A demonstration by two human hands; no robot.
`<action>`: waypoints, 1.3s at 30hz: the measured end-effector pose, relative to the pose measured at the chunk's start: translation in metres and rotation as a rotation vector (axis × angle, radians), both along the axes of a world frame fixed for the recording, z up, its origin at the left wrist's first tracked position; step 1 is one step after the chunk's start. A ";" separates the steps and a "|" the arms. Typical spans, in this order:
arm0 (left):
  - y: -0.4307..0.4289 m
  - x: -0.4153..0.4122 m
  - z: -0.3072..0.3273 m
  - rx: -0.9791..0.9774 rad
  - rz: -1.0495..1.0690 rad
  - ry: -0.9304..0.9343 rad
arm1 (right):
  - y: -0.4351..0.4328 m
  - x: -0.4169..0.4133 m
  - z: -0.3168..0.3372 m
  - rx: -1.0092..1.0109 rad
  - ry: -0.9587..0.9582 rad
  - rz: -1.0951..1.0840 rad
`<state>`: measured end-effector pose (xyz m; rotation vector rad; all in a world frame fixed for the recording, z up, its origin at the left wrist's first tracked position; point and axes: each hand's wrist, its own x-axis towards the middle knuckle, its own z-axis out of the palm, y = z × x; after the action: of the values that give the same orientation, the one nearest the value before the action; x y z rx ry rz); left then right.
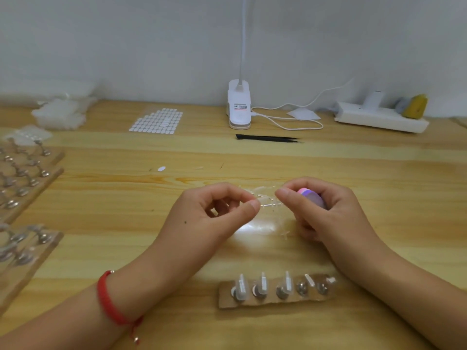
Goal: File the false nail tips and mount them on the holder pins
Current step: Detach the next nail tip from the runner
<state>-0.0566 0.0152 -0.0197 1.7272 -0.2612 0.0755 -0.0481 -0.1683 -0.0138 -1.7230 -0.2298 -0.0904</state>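
Small craft work desk for false-nail making. Light wooden tabletop set against a plain white wall. Fittings: white clip-on lamp; white power strip with plugs. Trade items: wooden boards of metal holder pins at left; short holder strip near the front, some pins carrying clear tips; sheet of white adhesive dots; black tweezers; heap of clear plastic packets; pink-and-purple file; clear nail tips.

Soft, even, fairly dim light, bright white glare patch on the table between the hands, faint shadows under the forearms, wide-angle bowing of table edges, left edge blurred, overall slightly soft focus
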 end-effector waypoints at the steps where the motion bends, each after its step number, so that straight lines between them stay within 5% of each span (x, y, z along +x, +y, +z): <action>1: 0.001 0.001 0.000 -0.007 0.001 0.001 | 0.000 0.000 0.000 0.009 0.020 0.007; 17: 0.005 0.001 0.002 -0.049 -0.101 0.055 | -0.008 0.004 0.002 0.030 0.195 0.216; 39: 0.003 -0.001 0.004 -0.047 -0.091 0.042 | -0.006 0.004 0.004 -0.015 0.191 0.244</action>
<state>-0.0577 0.0179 -0.0156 1.6657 -0.3047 -0.0210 -0.0442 -0.1747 -0.0102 -1.6930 -0.2968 0.2546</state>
